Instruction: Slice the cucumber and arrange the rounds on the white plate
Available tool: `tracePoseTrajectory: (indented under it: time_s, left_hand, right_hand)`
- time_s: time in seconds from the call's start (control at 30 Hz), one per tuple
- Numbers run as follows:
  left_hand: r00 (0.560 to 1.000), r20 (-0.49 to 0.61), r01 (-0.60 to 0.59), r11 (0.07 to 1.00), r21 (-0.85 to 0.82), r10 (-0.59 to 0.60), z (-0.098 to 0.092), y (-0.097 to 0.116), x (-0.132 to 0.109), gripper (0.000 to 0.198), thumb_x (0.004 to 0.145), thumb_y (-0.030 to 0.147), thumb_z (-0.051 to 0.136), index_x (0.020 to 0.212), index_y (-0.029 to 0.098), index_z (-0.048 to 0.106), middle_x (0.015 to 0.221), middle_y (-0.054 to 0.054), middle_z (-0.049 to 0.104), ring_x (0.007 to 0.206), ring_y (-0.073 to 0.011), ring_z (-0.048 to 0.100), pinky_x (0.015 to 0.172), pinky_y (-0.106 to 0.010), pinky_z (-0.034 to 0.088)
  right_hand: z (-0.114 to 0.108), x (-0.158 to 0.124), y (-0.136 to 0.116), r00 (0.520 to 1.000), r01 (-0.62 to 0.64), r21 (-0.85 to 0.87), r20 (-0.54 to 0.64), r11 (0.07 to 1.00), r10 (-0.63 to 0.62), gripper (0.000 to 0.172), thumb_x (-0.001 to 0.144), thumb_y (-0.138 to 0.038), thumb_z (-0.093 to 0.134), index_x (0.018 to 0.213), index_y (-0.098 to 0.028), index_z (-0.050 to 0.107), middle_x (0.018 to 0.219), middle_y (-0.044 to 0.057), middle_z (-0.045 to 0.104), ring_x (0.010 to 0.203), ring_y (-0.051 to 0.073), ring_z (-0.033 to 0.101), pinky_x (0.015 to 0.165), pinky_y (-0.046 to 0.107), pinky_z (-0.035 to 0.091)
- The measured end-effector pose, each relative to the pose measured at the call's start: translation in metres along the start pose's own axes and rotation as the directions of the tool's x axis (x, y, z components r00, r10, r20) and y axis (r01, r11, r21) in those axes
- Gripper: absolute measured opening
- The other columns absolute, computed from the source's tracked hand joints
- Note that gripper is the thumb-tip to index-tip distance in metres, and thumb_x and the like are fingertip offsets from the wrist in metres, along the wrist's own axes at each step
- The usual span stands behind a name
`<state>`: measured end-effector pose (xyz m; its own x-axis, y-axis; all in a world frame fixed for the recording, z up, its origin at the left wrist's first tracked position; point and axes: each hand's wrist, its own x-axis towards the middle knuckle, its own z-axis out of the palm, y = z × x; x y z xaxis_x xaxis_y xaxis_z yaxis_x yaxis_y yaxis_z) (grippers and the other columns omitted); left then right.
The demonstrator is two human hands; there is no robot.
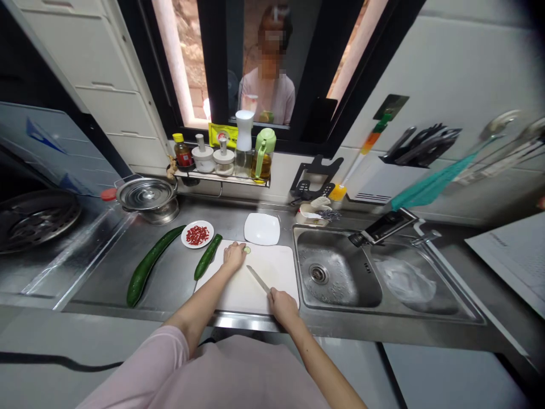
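Clear plastic (pixel 406 279) lies in the right sink basin (pixel 446 296), while bottles (pixel 264 154) and jars (pixel 204 161) line the wall shelf (pixel 225 178)

Left hand: my left hand (pixel 234 257) is over the far left part of the cutting board (pixel 272 267), knuckles up, fingers bent down and bunched together.
Left arm: my left forearm (pixel 205 304) slants across the board's near left side, the elbow bent, a pink sleeve (pixel 155 358) ending near it.
Right hand: my right hand (pixel 284 308) is at the board's near right corner, fingers curled in a firm grip.
Right arm: my right forearm (pixel 319 360), bare, angles up toward that corner.
Torso: my pink shirt (pixel 251 375) is in front of the board's near edge.
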<state>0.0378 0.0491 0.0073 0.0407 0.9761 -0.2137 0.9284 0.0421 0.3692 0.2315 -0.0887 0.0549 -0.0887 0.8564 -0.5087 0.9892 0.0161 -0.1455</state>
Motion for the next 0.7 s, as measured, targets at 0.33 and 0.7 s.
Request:
tracePoseTrajectory:
  time_s: [0.33, 0.7]
  left_hand:
    - [0.992, 0.003, -0.127, 0.991, 0.051, 0.127, -0.001, 0.005, 0.010, 0.027, 0.088, 0.020, 0.048, 0.107, 0.023, 0.066, 0.112, -0.010, 0.061, 0.107, -0.0235, 0.054, 0.093, -0.035, 0.035]
    - [0.999, -0.052, -0.008, 0.990, -0.141, 0.001, -0.003, 0.000, -0.008, 0.013, 0.086, 0.027, 0.057, 0.093, 0.023, 0.066, 0.099, -0.004, 0.070, 0.095, -0.0190, 0.060, 0.086, -0.029, 0.039]
  right_hand:
    - [0.001, 0.001, 0.001, 1.000, -0.020, 0.012, 0.001, 1.000, 0.020, 0.033, 0.098, -0.030, 0.032, 0.109, -0.018, 0.061, 0.101, 0.014, 0.070, 0.097, 0.022, 0.066, 0.080, 0.031, 0.044]
    - [0.001, 0.001, 0.003, 1.000, 0.008, -0.020, -0.013, 1.000, -0.009, 0.034, 0.098, -0.029, 0.031, 0.110, -0.018, 0.061, 0.101, 0.013, 0.070, 0.096, 0.022, 0.066, 0.079, 0.030, 0.043]
